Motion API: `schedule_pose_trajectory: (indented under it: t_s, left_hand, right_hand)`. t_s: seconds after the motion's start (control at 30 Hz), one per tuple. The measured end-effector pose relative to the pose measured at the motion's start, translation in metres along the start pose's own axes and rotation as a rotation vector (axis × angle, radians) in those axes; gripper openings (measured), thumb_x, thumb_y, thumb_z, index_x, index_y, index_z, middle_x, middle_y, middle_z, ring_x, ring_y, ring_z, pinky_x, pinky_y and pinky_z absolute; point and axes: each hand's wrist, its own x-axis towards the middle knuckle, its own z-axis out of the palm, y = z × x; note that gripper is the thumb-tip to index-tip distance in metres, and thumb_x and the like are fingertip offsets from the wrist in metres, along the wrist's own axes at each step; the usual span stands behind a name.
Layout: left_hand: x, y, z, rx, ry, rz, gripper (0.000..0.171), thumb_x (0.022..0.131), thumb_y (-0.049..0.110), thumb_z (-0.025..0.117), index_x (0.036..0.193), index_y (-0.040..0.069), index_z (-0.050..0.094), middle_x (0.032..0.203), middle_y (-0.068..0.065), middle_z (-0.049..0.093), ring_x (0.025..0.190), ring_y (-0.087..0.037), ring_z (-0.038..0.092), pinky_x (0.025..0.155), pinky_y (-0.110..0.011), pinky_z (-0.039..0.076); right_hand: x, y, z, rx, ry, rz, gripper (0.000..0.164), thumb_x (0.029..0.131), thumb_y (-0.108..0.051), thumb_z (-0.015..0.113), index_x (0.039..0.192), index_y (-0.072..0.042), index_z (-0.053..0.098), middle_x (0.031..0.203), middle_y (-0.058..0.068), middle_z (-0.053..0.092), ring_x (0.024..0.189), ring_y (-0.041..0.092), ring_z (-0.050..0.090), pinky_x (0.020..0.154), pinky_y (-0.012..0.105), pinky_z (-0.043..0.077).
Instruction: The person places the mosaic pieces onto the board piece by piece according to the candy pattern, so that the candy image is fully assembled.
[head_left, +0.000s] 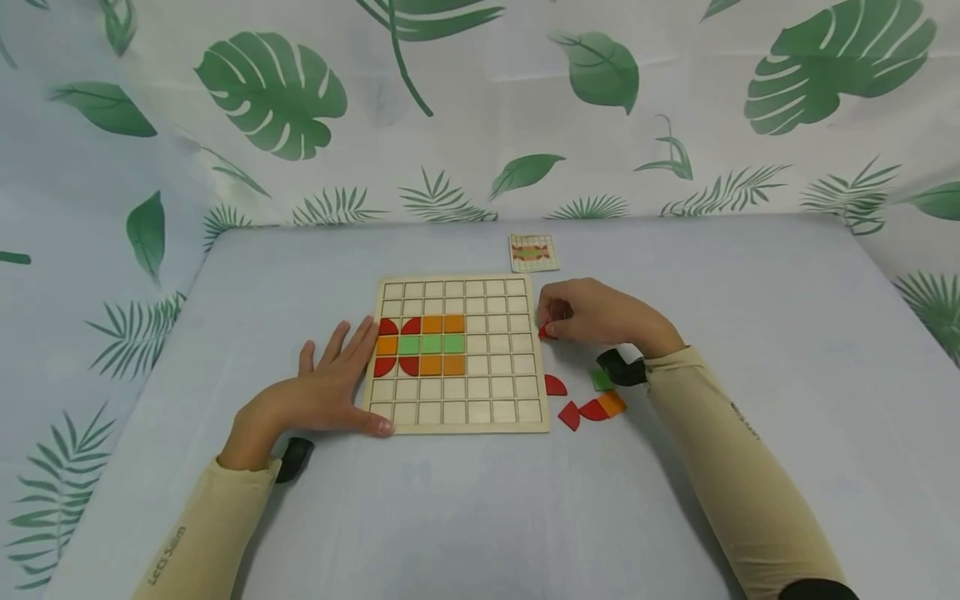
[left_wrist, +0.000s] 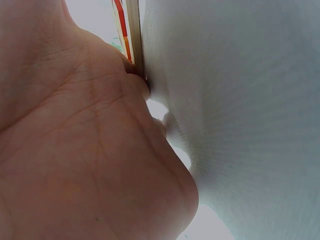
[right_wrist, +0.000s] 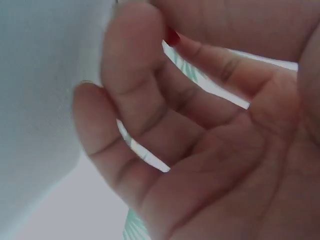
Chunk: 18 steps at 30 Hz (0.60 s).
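Note:
A square wooden grid board (head_left: 457,404) lies flat, with red quarter-circle, orange and green square tiles filling part of its left half. My left hand (head_left: 318,396) rests against the board's left edge, fingers spread and thumb at the near-left corner; the left wrist view shows its palm beside the board's edge (left_wrist: 134,35). Just off the board's right edge, my right hand (head_left: 600,312) pinches a red tile (head_left: 547,332) between thumb and fingertips. Only a bit of that red tile (right_wrist: 172,37) shows in the right wrist view; its full shape is hidden.
Loose pieces lie right of the board: a red quarter-circle (head_left: 556,385), more red pieces (head_left: 570,415), an orange tile (head_left: 612,404) and a green tile (head_left: 602,380) partly behind the wrist strap. A small pattern card (head_left: 534,252) lies beyond the board's far-right corner.

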Motion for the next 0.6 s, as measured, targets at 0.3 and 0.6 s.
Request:
schedule_pose_trajectory:
  t_s: [0.3, 0.6]
  left_hand:
    - [0.001, -0.001, 0.000, 0.004, 0.002, 0.001, 0.144, 0.079, 0.060, 0.089, 0.171, 0.006, -0.006, 0.179, -0.014, -0.012, 0.160, -0.043, -0.020, 0.117, -0.073, -0.018]
    - [0.001, -0.001, 0.001, 0.016, 0.005, -0.011, 0.144, 0.078, 0.061, 0.089, 0.171, 0.006, -0.006, 0.179, -0.014, -0.012, 0.160, -0.043, -0.020, 0.117, -0.073, -0.018]
  right_hand:
    - [0.008, -0.005, 0.010, 0.169, 0.163, -0.044, 0.006, 0.100, -0.001, 0.069, 0.101, -0.007, 0.070, 0.093, 0.008, 0.069, 0.084, 0.026, 0.063, 0.078, 0.039, 0.051]
    - [0.016, -0.019, 0.025, 0.383, 0.263, -0.009, 0.008, 0.101, -0.001, 0.066, 0.109, 0.000, 0.068, 0.108, 0.016, 0.068, 0.098, 0.031, 0.074, 0.099, 0.047, 0.052]
